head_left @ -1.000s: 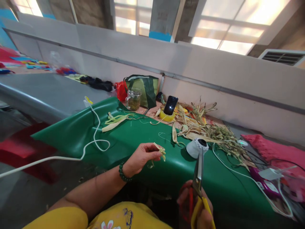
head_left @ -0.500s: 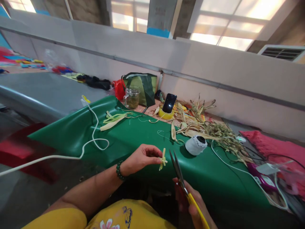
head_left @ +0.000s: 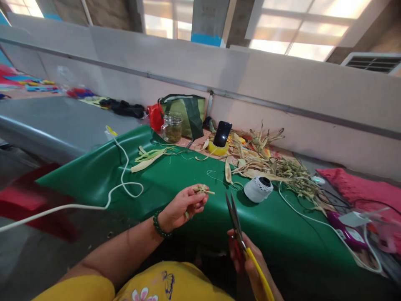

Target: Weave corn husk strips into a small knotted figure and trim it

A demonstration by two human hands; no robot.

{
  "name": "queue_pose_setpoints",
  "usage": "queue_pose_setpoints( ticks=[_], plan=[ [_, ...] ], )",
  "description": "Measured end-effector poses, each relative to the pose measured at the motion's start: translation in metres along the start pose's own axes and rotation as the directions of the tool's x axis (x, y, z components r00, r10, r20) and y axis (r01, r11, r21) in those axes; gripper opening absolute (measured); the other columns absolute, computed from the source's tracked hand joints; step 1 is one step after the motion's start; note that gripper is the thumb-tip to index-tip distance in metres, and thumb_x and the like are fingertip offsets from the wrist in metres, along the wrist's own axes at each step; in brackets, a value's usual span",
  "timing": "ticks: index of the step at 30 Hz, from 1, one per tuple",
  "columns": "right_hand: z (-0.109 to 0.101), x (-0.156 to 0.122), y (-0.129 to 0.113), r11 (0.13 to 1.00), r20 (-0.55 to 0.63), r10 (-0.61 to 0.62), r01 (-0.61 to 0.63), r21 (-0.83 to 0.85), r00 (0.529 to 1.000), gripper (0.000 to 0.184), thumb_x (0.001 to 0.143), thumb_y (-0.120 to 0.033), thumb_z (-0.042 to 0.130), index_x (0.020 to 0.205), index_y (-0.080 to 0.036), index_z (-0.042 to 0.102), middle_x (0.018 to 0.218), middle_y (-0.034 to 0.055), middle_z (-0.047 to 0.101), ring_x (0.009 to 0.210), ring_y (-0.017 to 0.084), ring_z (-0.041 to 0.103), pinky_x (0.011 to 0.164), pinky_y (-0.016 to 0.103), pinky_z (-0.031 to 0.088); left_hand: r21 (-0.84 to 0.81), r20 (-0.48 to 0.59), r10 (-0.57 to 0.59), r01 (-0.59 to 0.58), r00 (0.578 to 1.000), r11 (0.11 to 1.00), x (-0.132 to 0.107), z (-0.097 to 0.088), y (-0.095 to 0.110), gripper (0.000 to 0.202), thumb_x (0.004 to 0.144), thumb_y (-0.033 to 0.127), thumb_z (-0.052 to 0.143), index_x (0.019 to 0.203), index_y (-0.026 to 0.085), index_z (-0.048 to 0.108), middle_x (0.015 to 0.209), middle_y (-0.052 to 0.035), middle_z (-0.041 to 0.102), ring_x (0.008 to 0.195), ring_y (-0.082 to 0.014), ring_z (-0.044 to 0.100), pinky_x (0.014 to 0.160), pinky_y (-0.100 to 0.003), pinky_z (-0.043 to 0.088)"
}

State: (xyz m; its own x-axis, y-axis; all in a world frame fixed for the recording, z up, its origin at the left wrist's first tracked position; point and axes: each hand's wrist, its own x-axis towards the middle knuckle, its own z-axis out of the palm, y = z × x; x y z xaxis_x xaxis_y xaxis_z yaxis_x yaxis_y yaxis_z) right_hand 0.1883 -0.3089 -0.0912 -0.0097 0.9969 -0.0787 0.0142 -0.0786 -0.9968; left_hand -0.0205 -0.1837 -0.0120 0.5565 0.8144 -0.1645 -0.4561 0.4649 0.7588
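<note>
My left hand (head_left: pixel 184 205) pinches a small folded piece of dried husk (head_left: pixel 203 190) above the near edge of the green sheet (head_left: pixel 175 175). My right hand (head_left: pixel 250 261), low at the bottom of the view, grips scissors (head_left: pixel 235 219) with red and yellow handles. Their blades point up and stand slightly apart, just right of the husk piece and not touching it. A white spool of thread (head_left: pixel 258 189) lies on the green sheet beyond the blades.
A white cable (head_left: pixel 125 175) loops across the sheet's left part. Husk strips (head_left: pixel 150 156), a pile of dried husks (head_left: pixel 266 161), a glass jar (head_left: pixel 172 127), a green bag (head_left: pixel 188 113) and a phone (head_left: pixel 223 133) on a yellow stand lie further back. Pink cloth (head_left: pixel 363 190) and a purple tool (head_left: pixel 347 234) are at right.
The scissors swung down from near the spool to beside the husk piece. My left hand turned the husk piece from hanging upright to lying flat and curled its fingers inward.
</note>
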Motion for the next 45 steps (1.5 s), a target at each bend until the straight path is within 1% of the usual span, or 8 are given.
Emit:
queue_pose_setpoints(
  ticks=[6,10,13,17,22,30,36,45],
  plan=[
    [-0.001,-0.001,-0.005,0.986,0.129,0.019,0.003,-0.169,0.992,0.098,0.049,-0.096,0.045,0.107,-0.019,0.063,0.063,-0.0005,0.049,0.049,0.010,0.039,0.039,0.020,0.029,0.284,0.004,0.086,-0.084,0.996,0.955,0.001,-0.001,0.000,0.042,0.065,0.046,0.079,0.078,0.012,0.057,0.065,-0.0024,0.065,0.046,-0.0025,0.047,0.044,-0.015,0.031],
    [0.000,-0.005,-0.014,0.977,0.166,0.053,-0.017,-0.212,0.985,0.099,0.050,-0.098,0.038,0.103,-0.018,0.063,0.059,-0.0019,0.046,0.048,0.009,0.034,0.039,0.020,0.027,0.411,0.098,0.054,-0.090,0.994,0.907,-0.001,-0.002,0.001,0.040,0.072,0.048,0.072,0.075,0.013,0.055,0.062,-0.0031,0.065,0.043,-0.0027,0.045,0.042,-0.017,0.027],
    [-0.001,-0.006,-0.018,0.971,0.212,0.069,-0.016,-0.240,0.975,0.098,0.052,-0.098,0.035,0.100,-0.016,0.061,0.055,-0.0036,0.042,0.046,0.008,0.031,0.039,0.020,0.024,0.462,0.122,0.023,-0.078,0.992,0.883,0.000,-0.004,0.001,0.039,0.074,0.049,0.070,0.076,0.012,0.056,0.060,-0.0027,0.064,0.042,-0.0027,0.044,0.042,-0.017,0.027],
    [-0.003,-0.006,-0.017,0.954,0.259,0.053,0.028,-0.298,0.965,0.099,0.055,-0.098,0.029,0.101,-0.015,0.059,0.054,-0.0041,0.042,0.047,0.009,0.032,0.043,0.022,0.027,0.483,0.096,0.032,-0.075,0.995,0.872,0.002,-0.005,0.000,0.040,0.073,0.049,0.070,0.075,0.012,0.056,0.060,-0.0023,0.064,0.043,-0.0034,0.045,0.043,-0.017,0.029],
    [-0.003,-0.004,-0.010,0.935,0.238,0.016,0.070,-0.347,0.971,0.100,0.056,-0.098,0.024,0.101,-0.015,0.059,0.053,-0.0040,0.041,0.049,0.010,0.031,0.046,0.024,0.028,0.471,0.071,0.072,-0.097,0.995,0.877,0.002,-0.003,0.001,0.041,0.071,0.050,0.071,0.073,0.013,0.053,0.059,-0.0019,0.063,0.043,-0.0039,0.046,0.044,-0.017,0.031],
    [-0.002,-0.006,-0.016,0.941,0.229,0.028,0.051,-0.334,0.973,0.093,0.062,-0.096,0.027,0.096,-0.016,0.059,0.054,-0.0044,0.039,0.049,0.010,0.031,0.046,0.025,0.024,0.484,0.090,0.045,-0.083,0.995,0.871,-0.001,0.002,-0.001,0.037,0.072,0.046,0.071,0.073,0.012,0.054,0.059,-0.0015,0.063,0.043,-0.0038,0.046,0.044,-0.017,0.031],
    [-0.004,-0.008,-0.015,0.938,0.256,0.013,0.076,-0.337,0.967,0.095,0.056,-0.099,0.025,0.093,-0.018,0.058,0.052,-0.0047,0.040,0.048,0.009,0.030,0.048,0.025,0.025,0.487,0.115,0.000,-0.057,0.993,0.871,-0.001,-0.001,0.001,0.036,0.073,0.046,0.069,0.075,0.012,0.055,0.057,-0.0011,0.062,0.041,-0.0036,0.045,0.043,-0.017,0.028],
    [-0.009,-0.011,-0.001,0.979,0.280,0.078,-0.020,-0.202,0.957,0.095,0.051,-0.100,0.032,0.094,-0.019,0.059,0.051,-0.0041,0.041,0.046,0.009,0.032,0.040,0.021,0.028,0.483,0.148,-0.043,-0.034,0.988,0.875,-0.003,0.000,0.003,0.035,0.074,0.045,0.069,0.072,0.013,0.054,0.056,-0.0002,0.061,0.041,-0.0034,0.044,0.042,-0.018,0.025]
  ],
)
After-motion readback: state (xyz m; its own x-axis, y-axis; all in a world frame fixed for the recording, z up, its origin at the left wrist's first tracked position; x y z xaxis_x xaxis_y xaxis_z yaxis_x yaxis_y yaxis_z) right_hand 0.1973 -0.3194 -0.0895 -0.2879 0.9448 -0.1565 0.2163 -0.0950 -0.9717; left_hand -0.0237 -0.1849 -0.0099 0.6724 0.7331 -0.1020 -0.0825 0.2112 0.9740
